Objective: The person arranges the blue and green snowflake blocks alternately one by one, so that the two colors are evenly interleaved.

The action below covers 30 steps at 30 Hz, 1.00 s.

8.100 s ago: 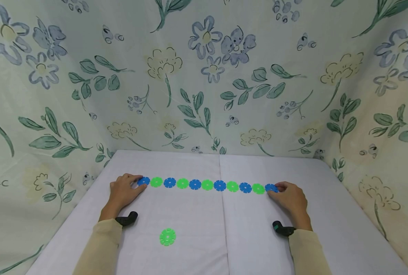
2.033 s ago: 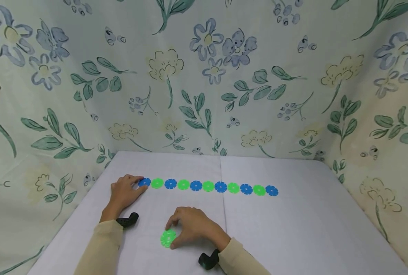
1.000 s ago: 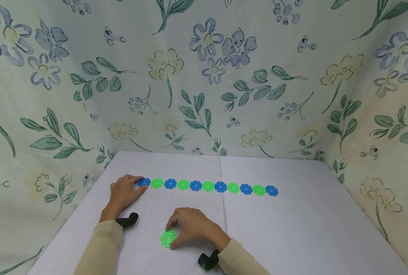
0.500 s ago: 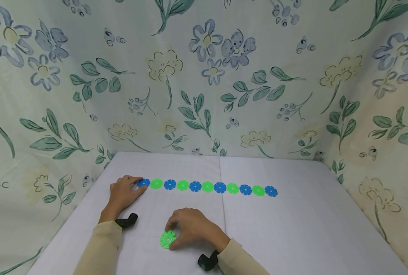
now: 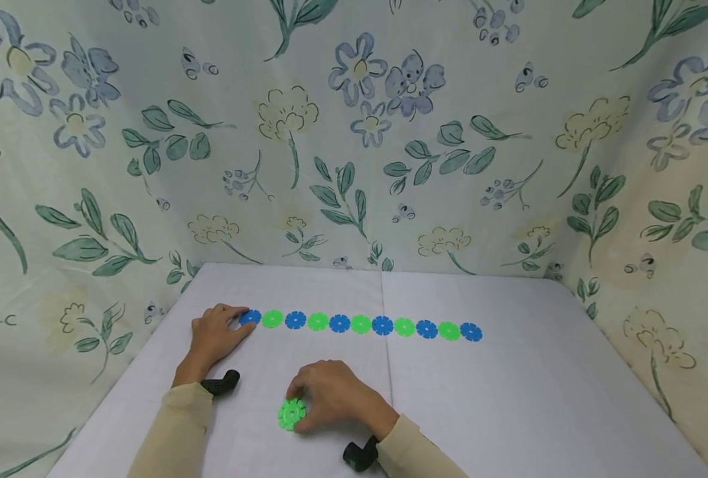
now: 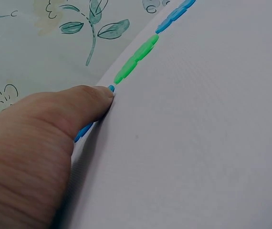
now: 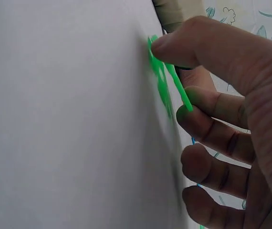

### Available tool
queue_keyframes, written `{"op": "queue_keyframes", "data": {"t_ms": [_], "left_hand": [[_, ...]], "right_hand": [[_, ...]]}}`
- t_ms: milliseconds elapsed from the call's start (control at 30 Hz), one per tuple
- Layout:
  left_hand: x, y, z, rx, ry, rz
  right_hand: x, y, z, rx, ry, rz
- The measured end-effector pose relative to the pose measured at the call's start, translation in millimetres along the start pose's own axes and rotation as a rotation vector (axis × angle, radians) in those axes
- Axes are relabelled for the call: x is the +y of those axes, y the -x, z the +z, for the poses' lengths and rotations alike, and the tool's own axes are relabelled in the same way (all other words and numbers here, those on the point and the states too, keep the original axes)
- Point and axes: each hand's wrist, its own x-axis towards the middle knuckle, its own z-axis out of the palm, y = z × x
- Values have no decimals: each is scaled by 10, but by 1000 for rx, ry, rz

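A row of notched, flower-shaped plastic discs, blue alternating with green, runs across the table. At its left end my left hand (image 5: 216, 335) pinches a blue disc (image 5: 252, 317) between thumb and finger; in the left wrist view the thumb partly covers this disc. Nearer me, my right hand (image 5: 336, 395) grips a green disc (image 5: 292, 414) by its edges. The right wrist view shows that held disc (image 7: 180, 88) tilted, its upper edge under the thumb. Another green disc (image 7: 162, 88) lies beneath it at the cloth. A blue disc (image 5: 471, 332) ends the row on the right.
A white cloth (image 5: 509, 398) with a lengthwise crease covers the table. Floral curtains (image 5: 354, 199) rise behind and along both sides. A black device (image 5: 222, 383) sits at the left wrist and another black device (image 5: 362, 455) at the right one.
Since the oldest frame, my right hand has left the row's right-end blue disc and come forward and left to the green one, which it now tilts slightly. My left hand stays put.
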Motion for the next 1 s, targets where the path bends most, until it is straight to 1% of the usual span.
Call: {"op": "queue_keyframes", "data": {"t_ms": [100, 400, 567, 800, 1000], "left_hand": [[-1, 2, 5, 0, 2, 0], [11, 7, -6, 0, -1, -3], [11, -4, -6, 4, -1, 3], [20, -4, 4, -2, -3, -2], [18, 3, -10, -8, -14, -6]], "right_hand": [[-8, 7, -20, 8, 6, -3], [25, 39, -121, 52, -28, 10], [64, 67, -218, 106, -36, 9], [148, 176, -409, 195, -104, 56], [300, 296, -534, 262, -110, 115]]}}
